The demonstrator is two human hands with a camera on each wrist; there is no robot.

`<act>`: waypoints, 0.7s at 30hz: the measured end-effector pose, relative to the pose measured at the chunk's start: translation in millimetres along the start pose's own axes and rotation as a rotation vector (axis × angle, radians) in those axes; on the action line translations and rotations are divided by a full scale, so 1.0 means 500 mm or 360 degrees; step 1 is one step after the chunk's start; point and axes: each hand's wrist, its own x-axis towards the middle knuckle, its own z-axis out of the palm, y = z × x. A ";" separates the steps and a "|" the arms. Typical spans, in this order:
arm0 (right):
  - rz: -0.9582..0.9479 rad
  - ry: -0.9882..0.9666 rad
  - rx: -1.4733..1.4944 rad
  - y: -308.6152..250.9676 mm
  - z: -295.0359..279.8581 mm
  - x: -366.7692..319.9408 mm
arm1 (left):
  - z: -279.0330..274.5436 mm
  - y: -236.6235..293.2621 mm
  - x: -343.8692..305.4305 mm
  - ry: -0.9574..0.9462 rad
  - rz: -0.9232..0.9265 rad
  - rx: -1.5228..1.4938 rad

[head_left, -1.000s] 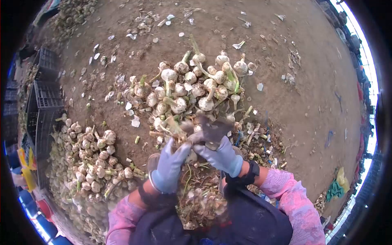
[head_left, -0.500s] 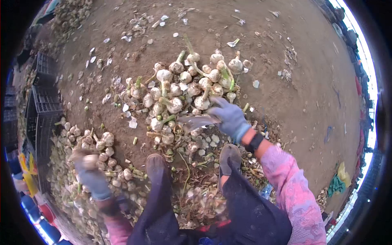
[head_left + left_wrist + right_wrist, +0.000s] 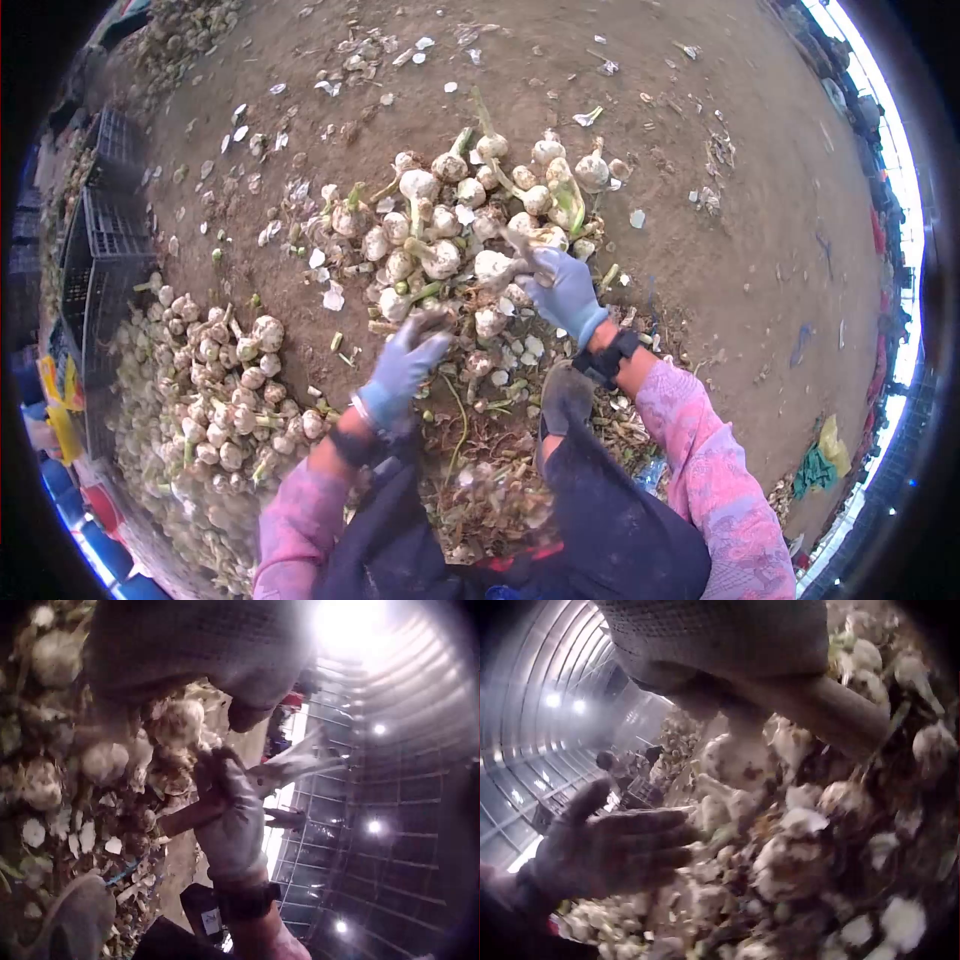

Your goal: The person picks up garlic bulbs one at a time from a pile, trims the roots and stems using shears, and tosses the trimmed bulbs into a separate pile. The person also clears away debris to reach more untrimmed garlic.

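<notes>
My gloved left hand (image 3: 405,365) hovers in front of the garlic pile, its straight fingers apart from the bulbs; in the right wrist view the same left hand (image 3: 619,844) shows its fingers stretched out with nothing in them. My gloved right hand (image 3: 565,295) is at the pile's near right side. It grips a tool with a thick, smooth bar-like handle (image 3: 191,816); its working end is blurred. A whitish garlic bulb (image 3: 493,268) lies right at the right fingertips, its stem towards them. The other bulbs (image 3: 440,258) of the pile carry roots and stems.
A larger heap of trimmed garlic (image 3: 235,415) spreads at the left, beside black plastic crates (image 3: 115,225). Cut stems and dry skins (image 3: 490,500) litter the ground between the feet. One shoe (image 3: 567,395) stands near the pile.
Both hands were together over the pile; the left hand then swung to the left heap with a bulb and came back without it. The right hand kept the tool and shifted slightly.
</notes>
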 end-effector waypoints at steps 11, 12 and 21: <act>0.0445 -0.0546 -0.0545 0.021 0.052 0.024 | 0.030 -0.107 0.121 0.0108 -0.0230 -0.0873; 0.0460 -0.0521 -0.0653 0.023 0.063 0.011 | 0.031 -0.104 0.118 0.0118 -0.0234 -0.0878; 0.0914 -0.0480 0.0703 -0.079 0.099 -0.108 | 0.084 -0.048 0.064 -0.0056 0.0203 -0.0854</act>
